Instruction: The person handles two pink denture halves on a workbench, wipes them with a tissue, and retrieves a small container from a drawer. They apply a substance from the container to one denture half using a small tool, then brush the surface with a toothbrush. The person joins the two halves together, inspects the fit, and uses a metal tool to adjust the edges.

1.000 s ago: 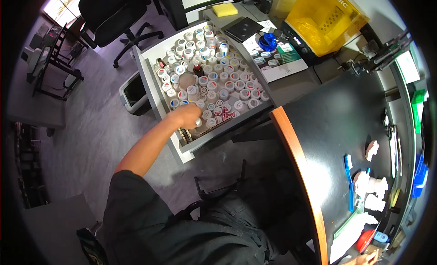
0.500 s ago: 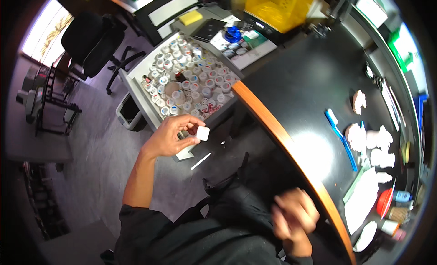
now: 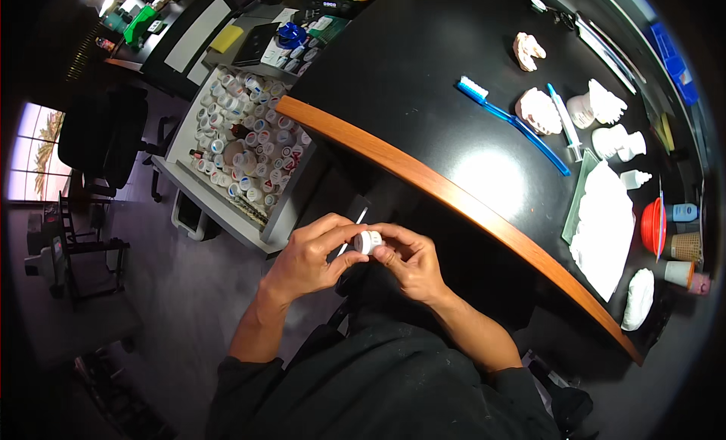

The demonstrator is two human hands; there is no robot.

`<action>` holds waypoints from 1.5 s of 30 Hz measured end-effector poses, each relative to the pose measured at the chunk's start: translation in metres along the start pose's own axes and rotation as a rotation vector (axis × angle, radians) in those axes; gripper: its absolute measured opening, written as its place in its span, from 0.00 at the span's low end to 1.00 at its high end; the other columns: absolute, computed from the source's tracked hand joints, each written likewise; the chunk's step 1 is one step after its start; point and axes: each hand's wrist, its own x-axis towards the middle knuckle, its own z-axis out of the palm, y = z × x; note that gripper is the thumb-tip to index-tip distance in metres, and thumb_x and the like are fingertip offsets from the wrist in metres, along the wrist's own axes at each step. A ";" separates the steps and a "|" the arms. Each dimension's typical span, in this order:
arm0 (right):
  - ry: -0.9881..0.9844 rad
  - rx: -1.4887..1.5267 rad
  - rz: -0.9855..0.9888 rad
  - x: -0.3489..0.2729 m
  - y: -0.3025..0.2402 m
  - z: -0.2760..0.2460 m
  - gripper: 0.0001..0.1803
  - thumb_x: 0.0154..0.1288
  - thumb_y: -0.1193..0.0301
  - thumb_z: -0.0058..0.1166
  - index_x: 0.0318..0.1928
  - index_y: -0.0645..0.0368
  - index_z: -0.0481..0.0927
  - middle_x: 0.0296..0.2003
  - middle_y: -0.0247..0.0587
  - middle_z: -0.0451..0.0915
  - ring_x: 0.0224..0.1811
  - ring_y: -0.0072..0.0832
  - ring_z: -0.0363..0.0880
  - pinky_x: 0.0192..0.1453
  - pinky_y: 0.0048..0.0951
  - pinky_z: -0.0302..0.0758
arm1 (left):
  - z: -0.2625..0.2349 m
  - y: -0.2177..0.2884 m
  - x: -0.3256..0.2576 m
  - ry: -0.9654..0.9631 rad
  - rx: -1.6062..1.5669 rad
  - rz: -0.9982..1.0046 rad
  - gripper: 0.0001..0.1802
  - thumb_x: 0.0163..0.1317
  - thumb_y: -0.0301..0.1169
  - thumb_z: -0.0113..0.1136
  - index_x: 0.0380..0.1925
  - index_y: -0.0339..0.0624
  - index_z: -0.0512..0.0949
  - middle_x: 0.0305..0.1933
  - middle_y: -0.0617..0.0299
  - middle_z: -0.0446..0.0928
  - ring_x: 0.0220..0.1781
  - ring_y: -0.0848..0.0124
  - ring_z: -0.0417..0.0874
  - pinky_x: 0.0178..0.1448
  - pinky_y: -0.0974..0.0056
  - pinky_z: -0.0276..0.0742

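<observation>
Between my two hands, in front of my body, is a small white round jar point(image 3: 369, 242) with a lid. My left hand point(image 3: 311, 256) grips its left side between thumb and fingers. The thumb and fingers of my right hand point(image 3: 412, 264) pinch the jar's other side. Beyond my left hand stands a pulled-out grey drawer point(image 3: 213, 203), filled with many similar small jars point(image 3: 261, 149) with white and clear lids. The jar's far side is hidden by my fingers.
To the right curves a black desk point(image 3: 401, 137) with a wooden edge point(image 3: 431, 184). On it lie a blue toothbrush point(image 3: 522, 130), a syringe point(image 3: 564, 122), dental casts point(image 3: 538, 111), white bottles point(image 3: 609, 143) and white paper point(image 3: 603, 224). A bin point(image 3: 189, 219) and black chair point(image 3: 106, 137) stand left.
My right hand has come up from beside the desk and now grips the jar too. My left hand has turned the jar and brought it closer to my body. The view has shifted right.
</observation>
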 end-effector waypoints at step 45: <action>-0.022 0.307 -0.070 -0.023 0.024 -0.040 0.24 0.76 0.81 0.58 0.69 0.66 0.72 0.62 0.49 0.79 0.67 0.32 0.81 0.71 0.30 0.79 | 0.021 0.021 0.015 -0.084 -0.219 -0.154 0.24 0.57 0.19 0.72 0.56 0.31 0.84 0.48 0.53 0.86 0.45 0.71 0.85 0.51 0.68 0.80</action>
